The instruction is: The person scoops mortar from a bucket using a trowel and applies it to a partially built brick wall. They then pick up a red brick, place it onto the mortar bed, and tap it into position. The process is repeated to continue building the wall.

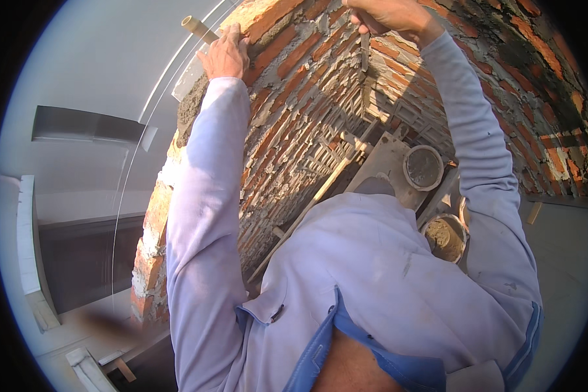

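At the top of the brick wall, my left hand (225, 53) is closed over the end of an orange brick (260, 18). A pale, round wooden rod (198, 29) sticks out to the left beside its fingers; whether the hand also grips the rod cannot be told. Grey mortar (191, 112) clings to the wall's edge below. My right hand (391, 16) is raised at the upper middle, fingers curled. A narrow grey-brown strip (364, 53) shows just beneath it, but its link to the hand is unclear.
Below stands a plank platform (387, 163) with a round tub of grey mortar (423, 167). A second bucket (445, 236) holds sandy mortar. One long pole (307, 212) runs along the wall. A thin line (125, 176) hangs outside the wall, left of it.
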Tool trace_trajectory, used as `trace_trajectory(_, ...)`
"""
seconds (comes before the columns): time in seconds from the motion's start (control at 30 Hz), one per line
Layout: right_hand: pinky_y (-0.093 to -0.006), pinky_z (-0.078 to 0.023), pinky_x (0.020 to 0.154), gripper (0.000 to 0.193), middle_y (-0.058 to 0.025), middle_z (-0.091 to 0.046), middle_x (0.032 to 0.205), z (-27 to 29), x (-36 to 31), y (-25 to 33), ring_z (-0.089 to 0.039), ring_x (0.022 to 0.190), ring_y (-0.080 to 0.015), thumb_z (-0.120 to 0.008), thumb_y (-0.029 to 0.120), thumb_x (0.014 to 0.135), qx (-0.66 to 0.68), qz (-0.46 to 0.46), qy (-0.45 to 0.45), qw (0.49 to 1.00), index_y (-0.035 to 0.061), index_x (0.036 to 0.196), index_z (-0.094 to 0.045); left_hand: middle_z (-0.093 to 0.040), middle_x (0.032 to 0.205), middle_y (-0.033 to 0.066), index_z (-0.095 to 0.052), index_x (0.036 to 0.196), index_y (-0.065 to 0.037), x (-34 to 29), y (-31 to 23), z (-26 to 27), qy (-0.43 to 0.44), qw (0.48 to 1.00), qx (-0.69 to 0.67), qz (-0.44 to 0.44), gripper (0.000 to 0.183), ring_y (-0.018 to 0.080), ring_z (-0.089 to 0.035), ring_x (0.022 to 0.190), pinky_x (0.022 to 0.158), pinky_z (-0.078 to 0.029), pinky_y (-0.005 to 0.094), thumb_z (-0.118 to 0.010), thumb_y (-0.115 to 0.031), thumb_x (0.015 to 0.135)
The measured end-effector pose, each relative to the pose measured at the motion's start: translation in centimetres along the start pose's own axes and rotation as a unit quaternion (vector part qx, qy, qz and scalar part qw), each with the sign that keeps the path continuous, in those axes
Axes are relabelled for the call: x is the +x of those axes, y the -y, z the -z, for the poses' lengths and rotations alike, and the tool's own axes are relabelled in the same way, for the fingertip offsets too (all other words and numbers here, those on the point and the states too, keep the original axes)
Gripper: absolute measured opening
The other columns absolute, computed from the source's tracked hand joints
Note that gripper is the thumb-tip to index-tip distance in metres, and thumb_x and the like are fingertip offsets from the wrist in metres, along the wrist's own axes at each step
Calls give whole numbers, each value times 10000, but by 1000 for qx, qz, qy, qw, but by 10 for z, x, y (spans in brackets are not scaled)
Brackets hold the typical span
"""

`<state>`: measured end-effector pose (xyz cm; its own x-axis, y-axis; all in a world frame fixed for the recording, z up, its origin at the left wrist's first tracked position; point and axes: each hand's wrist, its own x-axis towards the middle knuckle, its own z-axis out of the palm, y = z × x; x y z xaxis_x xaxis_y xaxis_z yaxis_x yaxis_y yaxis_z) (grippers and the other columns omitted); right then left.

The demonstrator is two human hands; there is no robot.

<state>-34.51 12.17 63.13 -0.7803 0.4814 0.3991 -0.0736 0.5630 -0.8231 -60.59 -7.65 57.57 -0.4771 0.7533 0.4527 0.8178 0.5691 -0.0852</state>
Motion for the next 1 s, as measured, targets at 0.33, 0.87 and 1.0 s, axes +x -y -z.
trace_trajectory(0.33,-319,-504,444,826,-139,-563,991,-220,-57,-108,-578,561,-181,-580,94,766,377,-310,-184,853,25,1515,-240,-522,1437,102,-513,1409,-176,30,15,-1,61,971,-196,-118,587,391,-430,1342,1137,-343,435,-413,32,869)
trace_trajectory(0.87,-333,-476,489,342,-56,-532,727,-310,-105,18,-529,526,-144,-555,31,797,628,-256,-45,734,37,1116,-433,-460,1489,140,-544,1348,-45,35,27,11,117,930,-315,-148,494,313,-356,1421,1174,-261,360,-422,-111,873)
trace_trajectory(1.0,-333,-487,454,364,-50,-494,744,-235,-140,30,-509,521,-140,-544,81,792,861,-228,90,446,15,1131,-431,-401,1534,98,-539,1372,-86,31,38,25,129,937,-287,-149,483,360,-252,1463,1213,-199,405,-415,-129,908)
